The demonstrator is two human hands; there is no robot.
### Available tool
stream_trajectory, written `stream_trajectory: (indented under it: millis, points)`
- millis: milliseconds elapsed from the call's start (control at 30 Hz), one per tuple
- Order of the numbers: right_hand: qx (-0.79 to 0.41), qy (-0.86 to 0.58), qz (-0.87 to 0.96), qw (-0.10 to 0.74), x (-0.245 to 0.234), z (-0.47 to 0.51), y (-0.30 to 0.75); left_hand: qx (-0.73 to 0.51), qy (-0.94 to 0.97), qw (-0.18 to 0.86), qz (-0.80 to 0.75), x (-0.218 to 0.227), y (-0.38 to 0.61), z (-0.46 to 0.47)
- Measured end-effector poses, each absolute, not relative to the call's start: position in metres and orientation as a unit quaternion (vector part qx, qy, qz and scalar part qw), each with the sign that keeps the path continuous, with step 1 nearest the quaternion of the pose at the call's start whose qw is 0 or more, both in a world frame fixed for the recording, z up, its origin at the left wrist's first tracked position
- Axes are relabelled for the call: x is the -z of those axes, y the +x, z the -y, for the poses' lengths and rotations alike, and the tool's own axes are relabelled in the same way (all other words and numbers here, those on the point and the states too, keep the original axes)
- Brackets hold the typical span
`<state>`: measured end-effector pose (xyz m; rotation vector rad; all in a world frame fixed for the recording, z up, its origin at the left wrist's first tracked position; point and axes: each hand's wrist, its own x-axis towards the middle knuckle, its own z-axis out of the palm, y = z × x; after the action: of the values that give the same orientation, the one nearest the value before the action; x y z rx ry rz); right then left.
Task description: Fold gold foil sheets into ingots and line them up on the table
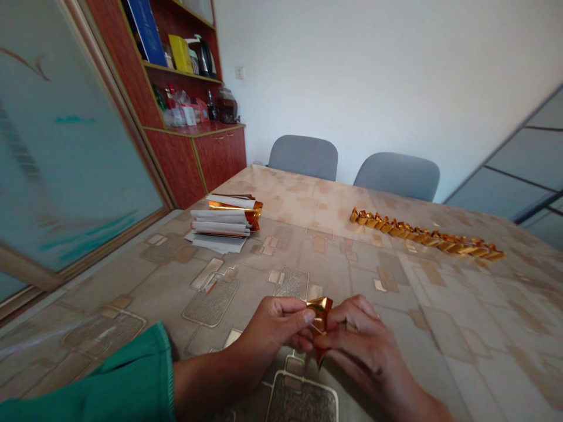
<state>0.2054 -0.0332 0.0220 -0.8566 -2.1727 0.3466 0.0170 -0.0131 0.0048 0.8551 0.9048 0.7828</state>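
Note:
Between my left hand (275,325) and my right hand (356,340) is a folded piece of gold foil (322,313), pinched by the fingers of both. Its lower tip hangs below my right fingers, and part of it is hidden by them. Beyond my left hand, a stack of white-backed foil sheets (222,225) lies on the patterned tablecloth (211,302), with a curled gold sheet on top. Off to the right, a long row of small folded gold foil pieces (422,235) runs across the table, out of reach of both hands.
Two grey chairs (303,157) stand behind the far table edge. A red-brown wooden cabinet (220,158) with shelves of bottles and boxes stands at the far left, next to a large glass panel (74,146). My green sleeve (97,381) enters at lower left.

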Motion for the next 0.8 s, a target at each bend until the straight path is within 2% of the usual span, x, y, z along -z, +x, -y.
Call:
stream_trajectory:
  millis: [167, 400, 467, 633, 733, 800]
  points:
    - [-0.296, -0.407, 0.762, 0.407, -0.016, 0.035, 0.203, -0.364, 0.416, 0.719, -0.420, -0.005, 0.018, 0.014]
    - [-0.388, -0.418, 0.688, 0.450, -0.010, 0.033, 0.204, -0.359, 0.419, 0.723, -0.417, -0.004, 0.018, 0.019]
    - [-0.357, -0.409, 0.712, 0.445, -0.011, 0.034, 0.204, -0.361, 0.403, 0.728, -0.421, -0.005, 0.017, 0.018]
    - [-0.154, -0.372, 0.821, 0.406, -0.017, 0.035, 0.204, -0.362, 0.362, 0.749, -0.420, -0.006, 0.016, 0.014]
    - [-0.130, -0.365, 0.835, 0.391, -0.022, 0.035, 0.204, -0.360, 0.363, 0.749, -0.421, -0.007, 0.016, 0.014]
    - [-0.166, -0.372, 0.829, 0.384, -0.023, 0.035, 0.203, -0.364, 0.359, 0.748, -0.424, -0.006, 0.016, 0.015]
